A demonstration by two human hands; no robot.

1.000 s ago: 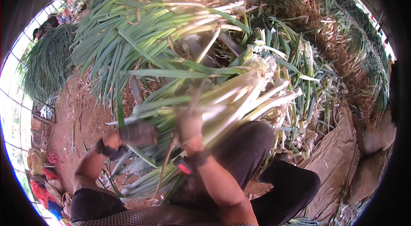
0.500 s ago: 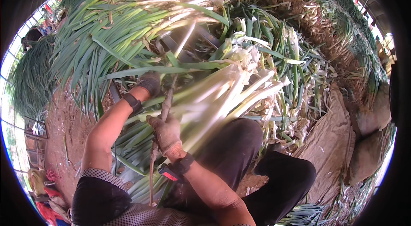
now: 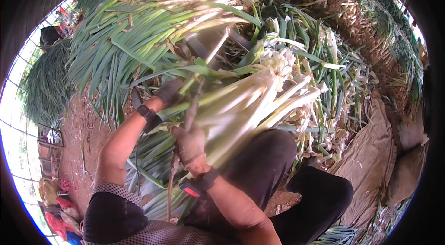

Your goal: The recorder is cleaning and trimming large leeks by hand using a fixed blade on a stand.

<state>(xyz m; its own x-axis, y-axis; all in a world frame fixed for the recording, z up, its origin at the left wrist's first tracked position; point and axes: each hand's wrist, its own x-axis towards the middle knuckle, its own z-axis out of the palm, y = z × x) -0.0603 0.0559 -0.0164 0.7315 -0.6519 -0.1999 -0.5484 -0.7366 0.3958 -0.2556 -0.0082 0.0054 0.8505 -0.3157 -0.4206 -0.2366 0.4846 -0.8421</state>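
My left hand point(image 3: 169, 93), in a dark glove, is closed around the leafy part of a green onion point(image 3: 217, 46). Its pale stalk slants up and away from the glove. In a light, soiled glove, my right hand point(image 3: 189, 144) grips a slim mud-brown wand point(image 3: 193, 108) whose thin hose trails down toward my lap. The wand's upper end points at the held leaves. Under and beside both hands lies a bundle of white-stalked green onions point(image 3: 252, 110), resting across my thigh with roots to the right. My left fingertips are partly hidden by leaves.
A heap of unpeeled green onions point(image 3: 139, 27) lies at the far left. Stripped leaves and skins point(image 3: 340, 66) are piled to the right, beside a brown sheet point(image 3: 366, 152). Dark metal pieces point(image 3: 197, 45) stand beyond my hands. More onions line the far right.
The whole view has shifted slightly, so everything sits further right. Both hands keep their hold, and the leaves by my left hand have moved a little.
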